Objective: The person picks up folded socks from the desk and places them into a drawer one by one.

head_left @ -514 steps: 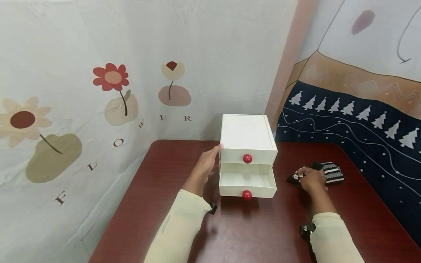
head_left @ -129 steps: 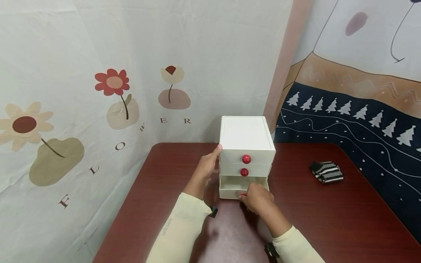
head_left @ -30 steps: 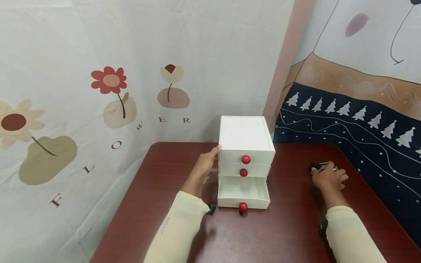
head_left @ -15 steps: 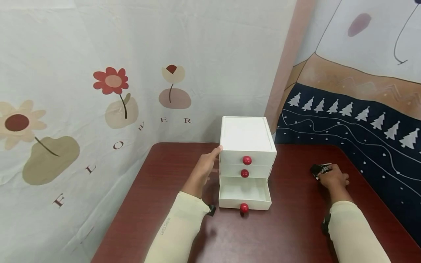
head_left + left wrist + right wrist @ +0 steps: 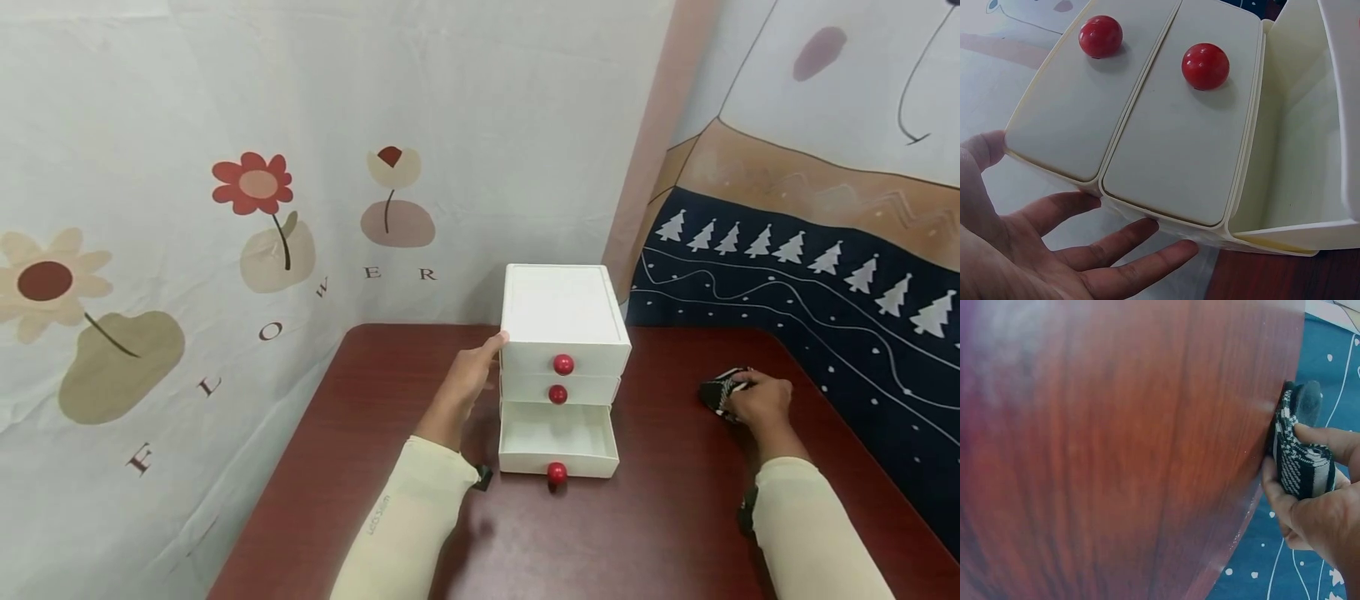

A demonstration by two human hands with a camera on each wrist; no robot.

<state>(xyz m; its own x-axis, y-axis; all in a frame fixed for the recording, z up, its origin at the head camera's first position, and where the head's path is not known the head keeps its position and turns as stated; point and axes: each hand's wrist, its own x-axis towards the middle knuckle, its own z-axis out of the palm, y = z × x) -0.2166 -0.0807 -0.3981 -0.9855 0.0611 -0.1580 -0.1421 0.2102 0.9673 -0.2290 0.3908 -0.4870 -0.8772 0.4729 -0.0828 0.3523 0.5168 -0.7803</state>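
Observation:
A white cabinet with three drawers [image 5: 566, 304] stands at the table's middle. Its top and middle drawers are closed; the bottom drawer [image 5: 557, 464] is pulled out, with a bare inside. My left hand [image 5: 467, 379] steadies the cabinet's left side, thumb at the top front corner. In the left wrist view, the fingers [image 5: 1129, 272] reach nearly straight along the side wall. On the right, my right hand [image 5: 761, 404] pinches a folded black-and-white knit sock [image 5: 1297, 453] between thumb and fingers, close over the table.
Red round knobs [image 5: 1205, 66] stick out from the drawer fronts. The dark red table [image 5: 660, 533] has its right edge just beyond the right hand. A flower-print curtain [image 5: 450, 100] hangs behind, and a navy tree-print cloth [image 5: 825, 308] borders the right side.
Earlier, a dark floral piece lay beside the sock, and the middle drawer stood out. Since then the middle drawer was shut and the bottom one pulled out. The right hand now grips the sock.

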